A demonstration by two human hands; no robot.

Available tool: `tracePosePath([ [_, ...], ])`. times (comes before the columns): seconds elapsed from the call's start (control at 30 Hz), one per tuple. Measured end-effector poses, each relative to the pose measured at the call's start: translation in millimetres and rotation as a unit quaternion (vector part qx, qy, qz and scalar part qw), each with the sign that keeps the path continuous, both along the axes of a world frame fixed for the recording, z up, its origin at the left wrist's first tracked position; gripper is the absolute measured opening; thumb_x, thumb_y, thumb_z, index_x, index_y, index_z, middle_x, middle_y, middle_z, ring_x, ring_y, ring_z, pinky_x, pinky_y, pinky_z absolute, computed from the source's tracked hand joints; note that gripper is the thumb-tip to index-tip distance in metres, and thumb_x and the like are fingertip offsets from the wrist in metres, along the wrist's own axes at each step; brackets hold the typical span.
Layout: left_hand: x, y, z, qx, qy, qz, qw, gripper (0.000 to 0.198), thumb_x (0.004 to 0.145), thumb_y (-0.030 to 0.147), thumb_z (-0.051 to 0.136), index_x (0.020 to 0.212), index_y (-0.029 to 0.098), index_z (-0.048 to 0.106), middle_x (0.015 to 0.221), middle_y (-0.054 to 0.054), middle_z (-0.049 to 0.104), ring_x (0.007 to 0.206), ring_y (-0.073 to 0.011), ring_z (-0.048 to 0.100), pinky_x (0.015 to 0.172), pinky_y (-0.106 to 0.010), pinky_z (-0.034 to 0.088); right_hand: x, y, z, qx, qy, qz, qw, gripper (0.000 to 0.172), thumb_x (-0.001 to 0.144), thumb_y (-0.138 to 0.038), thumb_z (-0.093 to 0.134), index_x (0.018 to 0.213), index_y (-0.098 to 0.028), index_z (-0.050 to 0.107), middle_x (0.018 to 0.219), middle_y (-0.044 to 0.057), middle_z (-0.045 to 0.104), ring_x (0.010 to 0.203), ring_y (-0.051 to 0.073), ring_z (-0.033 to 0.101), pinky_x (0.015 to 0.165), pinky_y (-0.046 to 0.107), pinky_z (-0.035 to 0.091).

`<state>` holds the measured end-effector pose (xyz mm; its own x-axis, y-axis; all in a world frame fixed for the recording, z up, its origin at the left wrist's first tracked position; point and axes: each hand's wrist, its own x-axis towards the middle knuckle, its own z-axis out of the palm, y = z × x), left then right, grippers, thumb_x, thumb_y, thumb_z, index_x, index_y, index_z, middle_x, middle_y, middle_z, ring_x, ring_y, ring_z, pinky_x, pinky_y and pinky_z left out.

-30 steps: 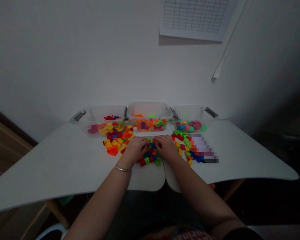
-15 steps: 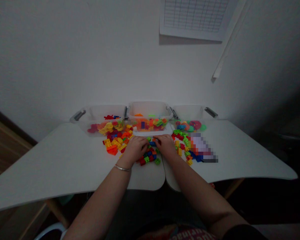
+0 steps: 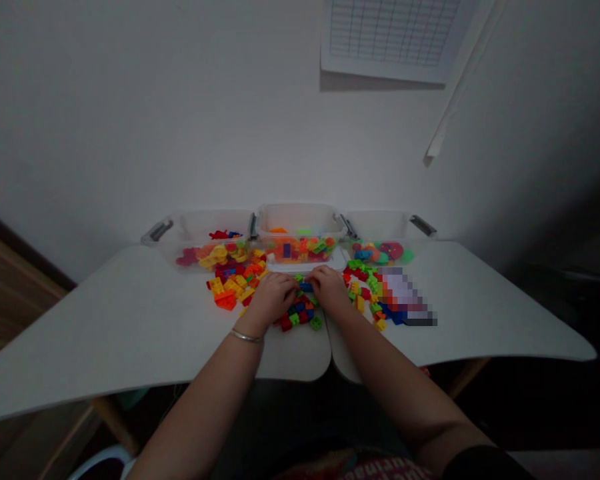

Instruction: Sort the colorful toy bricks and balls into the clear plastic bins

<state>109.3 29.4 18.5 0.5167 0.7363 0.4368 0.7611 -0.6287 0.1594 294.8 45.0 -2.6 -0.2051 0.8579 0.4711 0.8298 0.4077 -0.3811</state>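
Note:
Both of my hands meet over the loose toy building blocks at the middle of the table. A blue building block (image 3: 305, 287) lies between their fingertips. My left hand (image 3: 277, 293), with a silver bangle at the wrist, is closed with its curled fingers at the block's left end. From the other side my right hand (image 3: 331, 289) pinches the block's right end, fingers closed. The hands cover part of the block. Just below them is a cluster of red, blue, orange and green blocks (image 3: 299, 311).
Three clear plastic boxes stand by the wall: a left box (image 3: 200, 223), a middle box (image 3: 300, 217) and a right box (image 3: 380, 223), all holding colourful pieces. Yellow and orange blocks (image 3: 230, 290) lie left, more blocks (image 3: 360, 303) right. A pixelated flat object (image 3: 405, 293) rests farther right.
The right hand's fingers have shifted slightly, and more of the blue block shows between the hands. The left hand stays nearly still.

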Motion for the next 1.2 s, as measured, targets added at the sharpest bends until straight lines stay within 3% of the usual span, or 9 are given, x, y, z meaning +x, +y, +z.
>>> tracePosePath([
  [0.33, -0.9, 1.3, -1.1, 0.0, 0.0, -0.005, 1.0, 0.017, 0.088, 0.019, 0.053, 0.09, 0.019, 0.07, 0.094, -0.007, 0.071, 0.093, -0.0214, 0.061, 0.086, -0.038, 0.044, 3.6, -1.1, -1.3, 0.04, 0.118, 0.009, 0.992, 0.023, 0.081, -0.01, 0.05, 0.095, -0.019, 0.066, 0.1, 0.009, 0.063, 0.099, 0.021, 0.059, 0.092, 0.035, 0.048],
  [0.63, -1.7, 0.4, 0.3, 0.0, -0.004, -0.01, 1.0, 0.016, 0.088, 0.02, 0.053, 0.09, 0.02, 0.069, 0.095, -0.006, 0.07, 0.094, -0.0208, 0.061, 0.086, -0.037, 0.044, 17.4, -11.5, 31.3, 0.18, 0.236, -0.024, 0.955, 0.026, 0.09, -0.022, 0.044, 0.109, -0.02, 0.06, 0.114, 0.011, 0.065, 0.111, 0.022, 0.059, 0.1, 0.041, 0.047],
  [0.77, -2.4, 1.1, -0.4, -0.005, -0.002, -0.012, 1.0, 0.016, 0.088, 0.019, 0.053, 0.09, 0.019, 0.069, 0.096, -0.006, 0.071, 0.095, -0.021, 0.061, 0.087, -0.037, 0.044, 25.5, 3.0, 44.1, 0.213, 0.297, -0.05, 0.93, 0.024, 0.092, -0.029, 0.045, 0.11, -0.019, 0.057, 0.112, 0.013, 0.064, 0.106, 0.022, 0.06, 0.095, 0.04, 0.05],
  [0.9, -2.9, 1.5, -0.5, -0.005, -0.009, -0.013, 1.0, 0.017, 0.088, 0.02, 0.053, 0.091, 0.019, 0.07, 0.097, -0.006, 0.071, 0.095, -0.0213, 0.062, 0.087, -0.038, 0.044, 24.4, 23.5, 54.5, 0.213, 0.37, -0.034, 0.904, 0.025, 0.091, -0.032, 0.049, 0.11, -0.018, 0.054, 0.111, 0.013, 0.063, 0.101, 0.021, 0.062, 0.09, 0.038, 0.052],
  [1.1, -3.5, 1.9, -1.2, -0.002, -0.01, -0.015, 1.0, 0.017, 0.087, 0.019, 0.053, 0.092, 0.02, 0.069, 0.098, -0.006, 0.072, 0.096, -0.0219, 0.062, 0.087, -0.039, 0.044, 18.4, 40.7, 72.1, 0.2, 0.254, -0.031, 0.946, 0.017, 0.092, -0.027, 0.046, 0.098, -0.02, 0.06, 0.111, 0.01, 0.065, 0.11, 0.023, 0.058, 0.103, 0.042, 0.042],
  [1.2, -3.9, 2.4, -2.5, 0.002, -0.007, -0.014, 1.0, 0.017, 0.088, 0.02, 0.052, 0.092, 0.02, 0.069, 0.098, -0.006, 0.071, 0.095, -0.0219, 0.062, 0.085, -0.039, 0.044, 15.2, 44.2, 73.4, 0.172, 0.162, -0.05, 0.97, 0.02, 0.092, -0.024, 0.045, 0.1, -0.019, 0.062, 0.106, 0.01, 0.068, 0.107, 0.023, 0.059, 0.111, 0.046, 0.031],
])
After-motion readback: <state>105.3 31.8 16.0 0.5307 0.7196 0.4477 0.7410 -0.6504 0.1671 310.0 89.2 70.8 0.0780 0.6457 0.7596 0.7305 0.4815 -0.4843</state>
